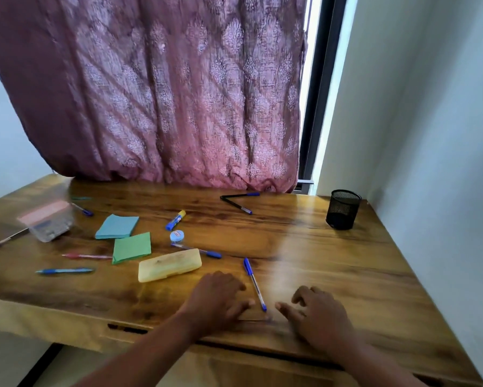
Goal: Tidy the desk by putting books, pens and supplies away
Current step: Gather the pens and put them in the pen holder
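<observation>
both hands flat-ish on the desk (pixel 332 263) near its front edge, nothing held: left hand (pixel 218 298) palm down with fingers spread loosely, right hand (pixel 318 314) same, fingers relaxed and pointing inward. they flank the nearest blue pen (pixel 254 283), which lies between them, tip end toward the person; left fingertips just beside it, can't tell if touching (motion blur). reads as a setup to grab that pen first since it's closest. the black mesh pen cup (pixel 343 209) sits well apart at the far right, upright, looks empty from here, likely destination for pens. rest of the clutter is on the left half: yellow pencil case (pixel 169 265) lying closed, another blue pen (pixel 198 251) behind it, green sticky pad (pixel 131 247), blue sticky pad (pixel 117 227), glue stick (pixel 175 216), small round blue tape (pixel 177 236), red pen (pixel 86 256), blue pen at left (pixel 64 271), two pens crossed in a v near the curtain (pixel 238 202), clear pouch (pixel 49 222) far left. nothing put away yet, by my read.
</observation>
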Demonstrator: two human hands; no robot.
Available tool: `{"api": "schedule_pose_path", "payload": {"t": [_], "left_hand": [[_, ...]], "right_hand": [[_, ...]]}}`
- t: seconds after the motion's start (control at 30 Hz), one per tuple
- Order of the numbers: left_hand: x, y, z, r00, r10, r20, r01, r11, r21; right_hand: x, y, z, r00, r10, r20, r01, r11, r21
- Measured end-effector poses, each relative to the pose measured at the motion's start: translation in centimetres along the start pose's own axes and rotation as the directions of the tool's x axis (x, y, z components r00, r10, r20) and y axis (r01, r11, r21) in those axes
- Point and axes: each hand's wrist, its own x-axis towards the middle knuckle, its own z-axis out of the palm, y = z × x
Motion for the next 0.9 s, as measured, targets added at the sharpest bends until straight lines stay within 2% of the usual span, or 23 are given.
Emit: {"api": "schedule_pose_path", "payload": {"t": [0.07, 0.1, 0.2, 0.27, 0.4, 0.5, 0.63, 0.73, 0.8, 0.87, 0.9], "left_hand": [[2.9, -3.7, -1.7, 0.993, -0.054, -0.107, 0.049, 0.998, -0.05], [4.4, -5.6, -2.3, 0.989, -0.09, -0.114, 0.082, 0.994, -0.074], [8.3, -11.3, -3.3, 0.987, -0.15, 0.06, 0.156, 0.982, -0.103], [10.2, -13.2, -3.7, 0.97, -0.128, 0.206, 0.15, 0.984, -0.095], [12.8, -14.1, -2.8, 0.882, -0.101, 0.461, 0.088, 0.995, 0.05], [13.9, -14.3, -1.4, 0.855, -0.071, 0.514, 0.023, 0.995, 0.099], [15.8, -14.2, -1.0, 0.826, -0.035, 0.562, 0.004, 0.998, 0.056], [18.6, -12.7, -2.4, 0.839, 0.037, 0.543, 0.026, 0.994, -0.108], [21.1, -10.9, -3.6, 0.893, 0.103, 0.438, 0.025, 0.961, -0.277], [24.3, -8.3, -4.6, 0.939, 0.136, 0.316, 0.049, 0.857, -0.514], [26.0, -6.8, -5.1, 0.955, 0.132, 0.264, 0.074, 0.759, -0.647]], "right_hand": [[3.8, -2.7, -0.1, 0.996, 0.063, 0.06, -0.071, 0.986, 0.153], [5.4, -3.9, -0.2, 0.991, 0.091, 0.096, -0.109, 0.974, 0.198], [10.0, -6.5, 0.3, 0.975, 0.151, 0.166, -0.189, 0.951, 0.246], [11.9, -7.7, 0.5, 0.963, 0.168, 0.209, -0.221, 0.94, 0.259], [13.6, -9.0, 1.4, 0.944, 0.191, 0.269, -0.24, 0.957, 0.162], [14.2, -8.7, 2.1, 0.95, 0.179, 0.255, -0.208, 0.974, 0.091], [15.5, -7.9, 1.7, 0.916, 0.238, 0.322, -0.288, 0.951, 0.116], [16.2, -6.2, 0.1, 0.894, 0.286, 0.345, -0.389, 0.876, 0.284], [16.6, -4.3, -2.4, 0.887, 0.301, 0.349, -0.446, 0.751, 0.487], [17.4, -1.6, -6.2, 0.901, 0.316, 0.299, -0.434, 0.612, 0.662], [17.8, -0.3, -8.6, 0.913, 0.323, 0.25, -0.397, 0.553, 0.732]]}}
